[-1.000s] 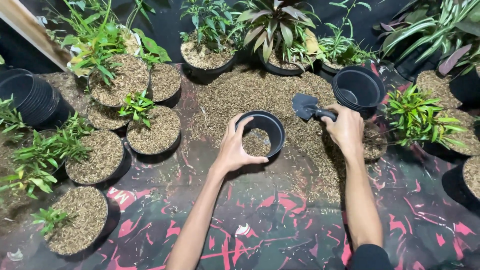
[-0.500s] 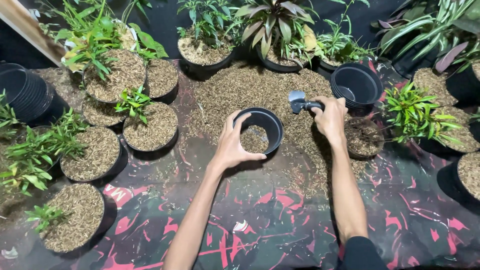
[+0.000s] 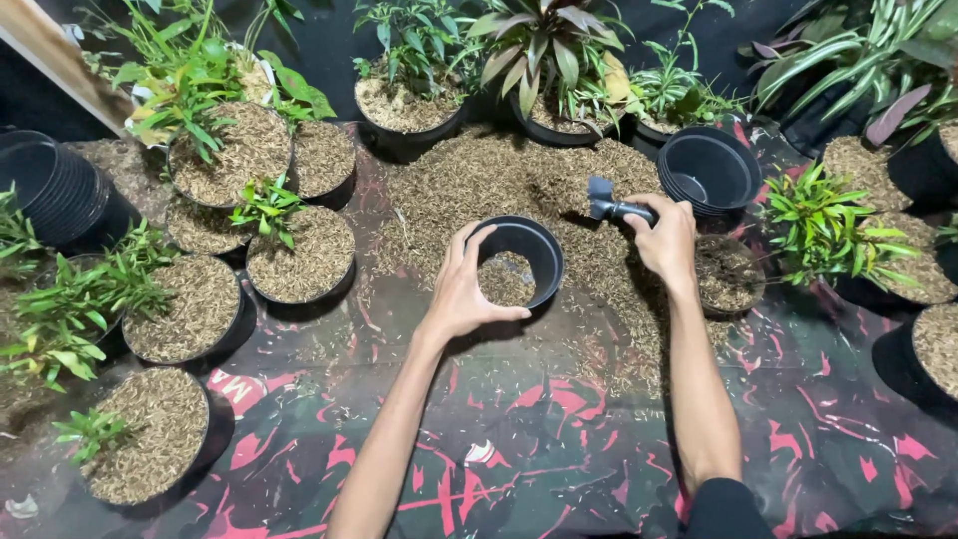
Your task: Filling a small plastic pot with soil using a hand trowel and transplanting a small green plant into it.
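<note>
Two hands work at a heap of brown potting mix (image 3: 519,180): the left hand (image 3: 467,289) grips the rim of a partly filled black pot (image 3: 519,262), the right hand (image 3: 667,238) clenches a dark trowel (image 3: 605,203) just beyond it, planted pots around.

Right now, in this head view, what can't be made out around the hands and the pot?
- Trowel: the handle is hidden inside the right hand; the blade is seen end-on, so its shape and load are unclear.
- Black pot: the near-left rim is covered by the left hand; the depth of the mix inside is unclear.
- Stack of empty pots: cut off by the left edge.
- Both arms: cut off by the bottom edge.
</note>
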